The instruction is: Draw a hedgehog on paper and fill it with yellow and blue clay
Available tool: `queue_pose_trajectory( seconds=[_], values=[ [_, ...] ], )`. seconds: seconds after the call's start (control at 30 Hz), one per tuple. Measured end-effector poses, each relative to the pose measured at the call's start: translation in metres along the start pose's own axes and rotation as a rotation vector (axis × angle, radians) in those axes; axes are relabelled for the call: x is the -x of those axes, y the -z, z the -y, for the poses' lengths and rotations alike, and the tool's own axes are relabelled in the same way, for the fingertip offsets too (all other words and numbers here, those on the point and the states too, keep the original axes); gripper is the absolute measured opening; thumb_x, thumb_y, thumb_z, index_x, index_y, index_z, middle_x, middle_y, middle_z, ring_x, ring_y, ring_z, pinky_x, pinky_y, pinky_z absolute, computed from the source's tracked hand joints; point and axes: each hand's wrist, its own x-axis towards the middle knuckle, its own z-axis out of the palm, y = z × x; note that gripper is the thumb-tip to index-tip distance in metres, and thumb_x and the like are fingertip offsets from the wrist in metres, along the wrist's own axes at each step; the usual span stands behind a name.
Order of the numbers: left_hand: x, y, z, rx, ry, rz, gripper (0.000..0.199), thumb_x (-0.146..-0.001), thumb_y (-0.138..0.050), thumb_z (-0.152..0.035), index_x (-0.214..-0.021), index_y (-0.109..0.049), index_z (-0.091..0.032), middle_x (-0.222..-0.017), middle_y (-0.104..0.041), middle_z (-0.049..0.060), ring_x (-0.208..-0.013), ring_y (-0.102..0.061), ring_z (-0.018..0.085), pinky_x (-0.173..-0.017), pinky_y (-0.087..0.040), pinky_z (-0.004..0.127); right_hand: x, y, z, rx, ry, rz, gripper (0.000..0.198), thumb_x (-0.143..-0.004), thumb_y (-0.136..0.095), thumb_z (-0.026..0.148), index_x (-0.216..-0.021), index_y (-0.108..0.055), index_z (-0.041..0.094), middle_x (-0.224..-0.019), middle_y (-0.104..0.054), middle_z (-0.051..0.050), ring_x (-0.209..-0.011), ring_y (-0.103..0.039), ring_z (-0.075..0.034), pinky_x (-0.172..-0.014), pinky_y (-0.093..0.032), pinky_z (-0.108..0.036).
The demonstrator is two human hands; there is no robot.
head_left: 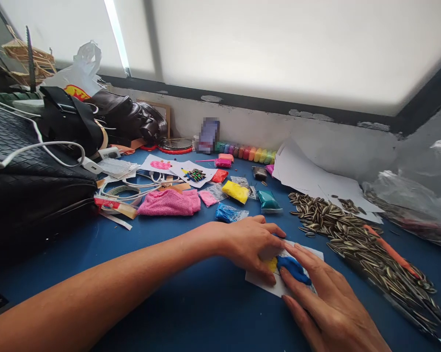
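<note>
A white sheet of paper [262,282] lies on the blue table near the front, bearing a patch of blue modelling clay [294,269] and a smaller bit of yellow clay [272,264]. My left hand [252,244] rests on the paper's left side, fingers apart, with its thumb beside the yellow clay. From the right, my right hand [323,288] reaches over the sheet; its fingers are stretched out and a fingertip touches the edge of the blue clay. Part of the paper is hidden beneath both hands.
Sunflower seeds [323,215] are heaped at the right with an orange-handled tool [391,250]. Clay packets, yellow [236,191], teal [269,201] and blue [228,213], lie behind the hands. A pink towel [169,202] and a black bag [33,195] stand left; paper sheets [301,168] lean behind.
</note>
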Motion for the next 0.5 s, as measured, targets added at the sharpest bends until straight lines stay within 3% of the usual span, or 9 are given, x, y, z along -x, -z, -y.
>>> queue_pose_trajectory(
  seconds=[0.27,0.5],
  values=[
    [0.0006,0.0012,-0.0009,-0.019,-0.005,0.012,0.059,-0.081,-0.068,-0.038,-0.135,-0.053,-0.018,-0.15,-0.04,0.009,-0.13,-0.042,0.026,-0.109,-0.03,0.036,0.0032,-0.0038,0.0047,0.005,0.048,-0.037,0.031,-0.092,-0.055,0.025,-0.118,-0.066,0.013,-0.143,-0.047,-0.02,-0.133,-0.045,-0.032,-0.097,-0.05,-0.043],
    [0.001,0.0014,-0.0011,-0.04,0.006,0.018,0.057,-0.08,-0.067,-0.042,-0.13,-0.055,-0.017,-0.149,-0.04,0.008,-0.127,-0.043,0.027,-0.106,-0.032,0.035,0.0021,-0.0009,-0.0042,-0.101,-0.021,-0.125,0.031,-0.089,-0.055,0.014,-0.12,-0.063,0.017,-0.139,-0.05,-0.018,-0.128,-0.05,-0.029,-0.094,-0.05,-0.042]
  ],
)
